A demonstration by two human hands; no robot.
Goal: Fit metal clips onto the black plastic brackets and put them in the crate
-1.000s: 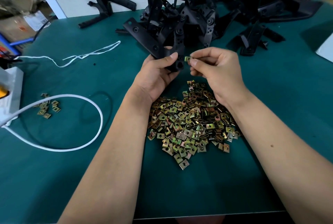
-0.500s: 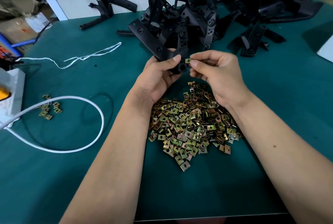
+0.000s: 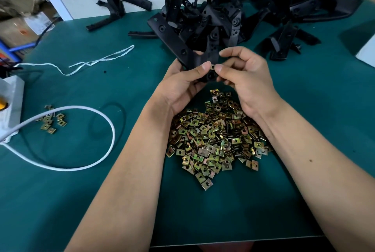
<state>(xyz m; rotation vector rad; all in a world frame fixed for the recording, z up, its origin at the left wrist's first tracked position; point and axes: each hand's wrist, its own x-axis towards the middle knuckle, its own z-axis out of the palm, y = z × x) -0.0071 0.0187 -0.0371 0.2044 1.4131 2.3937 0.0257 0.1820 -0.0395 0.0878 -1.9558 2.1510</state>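
Head view shows a small metal clip pinched by the right hand against the end of a black plastic bracket, which the left hand grips from below, thumb on top. Both hands are raised above the green tabletop, just over a heap of brass-coloured clips. Behind them lies a pile of black brackets. Farther left are a white cord looped beside a few stray clips, and a white string.
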